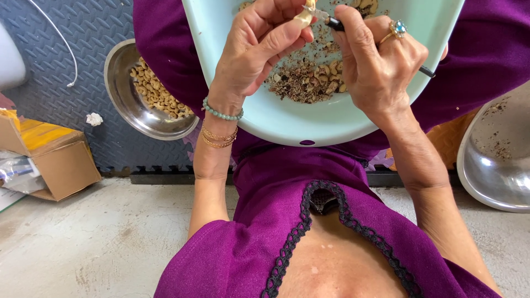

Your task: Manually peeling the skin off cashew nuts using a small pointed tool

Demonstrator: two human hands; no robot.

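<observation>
My left hand, with a bead bracelet and thin gold bangles at the wrist, pinches a pale cashew nut between thumb and fingers. My right hand, wearing a ring with a blue stone, grips a thin black-handled tool whose tip touches the nut. Both hands hover over a pale green plastic basin on my lap. The basin holds a pile of brown skins and nut pieces.
A steel bowl with peeled cashews sits to the left on a grey textured mat. Another steel bowl with a few crumbs is at the right. A cardboard box and a white cable lie far left.
</observation>
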